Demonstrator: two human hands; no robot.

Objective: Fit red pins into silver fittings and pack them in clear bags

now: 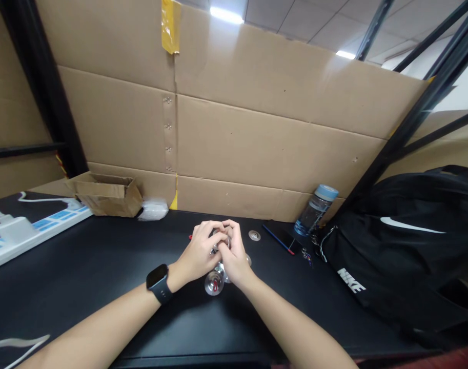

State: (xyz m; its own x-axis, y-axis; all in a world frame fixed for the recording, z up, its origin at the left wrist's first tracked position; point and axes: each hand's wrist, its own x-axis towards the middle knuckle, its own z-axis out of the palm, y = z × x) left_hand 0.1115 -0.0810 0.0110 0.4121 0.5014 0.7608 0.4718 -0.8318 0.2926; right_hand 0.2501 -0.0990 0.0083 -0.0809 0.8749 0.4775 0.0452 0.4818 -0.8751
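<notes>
My left hand (198, 252), below a dark smartwatch (157, 277) on the wrist, and my right hand (234, 256) meet over the middle of the black table (149, 323). Their fingers curl together around a shiny metallic object (215, 248), mostly hidden between them. Just under the hands lies a round silvery disc (214, 283) with a red piece at its centre. Parts of other shiny round pieces show beside it and past my right wrist. A separate metal disc (254, 235) rests flat to the right of the hands.
At the left are a white power strip (60, 221), an open cardboard box (106, 197) and a clear plastic packet (154, 209). A blue pen (276, 238), a water bottle (314, 211), small keys and a black backpack (410, 246) occupy the right. Cardboard panels stand behind.
</notes>
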